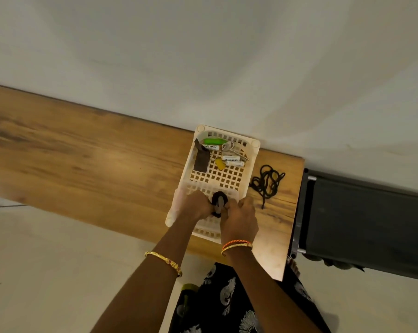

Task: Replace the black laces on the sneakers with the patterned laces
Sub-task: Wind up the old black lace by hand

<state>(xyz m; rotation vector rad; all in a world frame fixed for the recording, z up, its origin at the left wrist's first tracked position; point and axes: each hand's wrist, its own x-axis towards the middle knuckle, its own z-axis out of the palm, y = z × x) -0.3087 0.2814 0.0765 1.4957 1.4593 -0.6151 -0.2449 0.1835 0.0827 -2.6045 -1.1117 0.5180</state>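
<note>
Head view: both hands (198, 205) (239, 217) pinch a dark lace bundle (219, 202) over the basket (249, 169).

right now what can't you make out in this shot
- Dark bundle, head view: mostly covered by the left hand and right hand; lace or not, unclear.
- Sneakers: none in frame.
- Small items in the basket: labels too small.
- Black lace on the table: ends tangled.

Readable only "Heybright", upside down on a small white tube (211, 147) inside the basket (255, 143).
</note>
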